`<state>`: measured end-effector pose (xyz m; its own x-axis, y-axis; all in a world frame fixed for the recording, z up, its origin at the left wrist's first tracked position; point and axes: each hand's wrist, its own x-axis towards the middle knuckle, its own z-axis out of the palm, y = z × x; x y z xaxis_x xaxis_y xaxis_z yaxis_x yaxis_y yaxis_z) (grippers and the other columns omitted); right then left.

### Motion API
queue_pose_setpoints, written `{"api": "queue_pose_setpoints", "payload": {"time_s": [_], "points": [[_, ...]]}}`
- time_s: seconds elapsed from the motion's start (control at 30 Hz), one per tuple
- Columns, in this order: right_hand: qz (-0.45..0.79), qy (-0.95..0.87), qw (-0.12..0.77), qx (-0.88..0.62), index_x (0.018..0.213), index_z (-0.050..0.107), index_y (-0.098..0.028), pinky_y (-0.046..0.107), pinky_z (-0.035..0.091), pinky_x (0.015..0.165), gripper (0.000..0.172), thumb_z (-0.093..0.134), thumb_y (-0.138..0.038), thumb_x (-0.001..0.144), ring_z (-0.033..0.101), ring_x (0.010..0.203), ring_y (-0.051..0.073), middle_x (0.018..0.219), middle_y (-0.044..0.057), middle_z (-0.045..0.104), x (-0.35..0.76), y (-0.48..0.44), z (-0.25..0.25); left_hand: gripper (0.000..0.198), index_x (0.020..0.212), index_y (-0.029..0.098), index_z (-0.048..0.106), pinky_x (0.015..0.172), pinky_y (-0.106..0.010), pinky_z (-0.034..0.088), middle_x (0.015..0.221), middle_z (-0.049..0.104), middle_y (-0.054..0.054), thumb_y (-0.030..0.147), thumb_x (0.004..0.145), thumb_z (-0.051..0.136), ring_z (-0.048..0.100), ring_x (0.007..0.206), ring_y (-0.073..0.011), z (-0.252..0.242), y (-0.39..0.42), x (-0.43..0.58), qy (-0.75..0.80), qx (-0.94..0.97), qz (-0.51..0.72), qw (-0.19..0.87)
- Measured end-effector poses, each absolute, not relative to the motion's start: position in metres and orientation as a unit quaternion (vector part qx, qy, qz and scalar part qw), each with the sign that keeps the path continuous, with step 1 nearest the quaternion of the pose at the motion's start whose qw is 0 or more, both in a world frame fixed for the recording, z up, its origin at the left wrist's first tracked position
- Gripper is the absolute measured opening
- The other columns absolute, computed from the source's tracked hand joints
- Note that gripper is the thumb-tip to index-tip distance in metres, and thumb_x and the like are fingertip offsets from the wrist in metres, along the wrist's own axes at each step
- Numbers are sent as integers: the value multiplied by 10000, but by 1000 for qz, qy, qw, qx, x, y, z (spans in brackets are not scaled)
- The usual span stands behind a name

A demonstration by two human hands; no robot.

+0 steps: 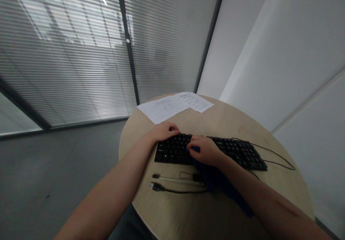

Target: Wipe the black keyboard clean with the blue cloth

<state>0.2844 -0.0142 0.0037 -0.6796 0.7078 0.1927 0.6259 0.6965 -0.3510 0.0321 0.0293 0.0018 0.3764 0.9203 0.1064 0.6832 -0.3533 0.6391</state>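
Round table (pixel 188 215), frame ctr: black keyboard (pixel 237 151), stiff, light, prob. slides, brace at edge; left hand (pixel 165 130) fingers curled on its upper-left rim; right hand (pixel 205 151) closed on blue cloth (pixel 215 182), soft, limp, over keys.

Black keyboard (pixel 237 151): lies flat and crosswise under both hands, far left corner beneath the left hand (pixel 165 130). Dark blue cloth (pixel 214 180): bunched in the right hand (pixel 205 150), pressed on the middle keys, trails off the near edge below that wrist.
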Motion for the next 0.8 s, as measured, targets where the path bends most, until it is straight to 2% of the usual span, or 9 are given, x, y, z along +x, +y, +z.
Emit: {"api": "queue_pose_setpoints", "payload": {"time_s": [0.13,0.3,0.5,0.6,0.8], "points": [[110,-893,171,-402,966,773,-216,224,418,855,210,582,-266,893,610,952,110,1017,18,673,282,-14,3,369,953,199,763,712,-274,449,851,739,-30,511,885,577,644,790,-189,2,30,31,505,790,226,265],[106,-907,148,-379,893,771,-222,215,402,815,148,638,-229,828,597,902,104,958,4,672,281,-15,5,363,953,205,766,745,-294,462,858,740,-29,508,887,577,645,802,-200,1,32,30,504,794,224,256],[91,-895,190,-392,897,758,-198,214,394,825,148,621,-227,852,584,901,101,936,20,659,297,-11,22,366,954,214,766,739,-296,463,846,738,-23,525,885,585,638,776,-195,1,33,30,509,791,227,254],[103,-905,151,-383,898,764,-198,217,387,831,152,620,-204,853,579,889,99,922,22,656,308,-8,34,373,943,208,764,733,-296,460,836,733,-24,527,884,580,635,771,-195,0,33,30,508,793,223,253],[112,-921,85,-364,1017,774,-211,221,377,832,222,576,-208,916,573,916,104,998,35,663,306,-10,34,375,965,206,765,746,-294,459,854,742,-27,523,887,581,641,788,-194,0,33,29,506,792,222,257]]}}
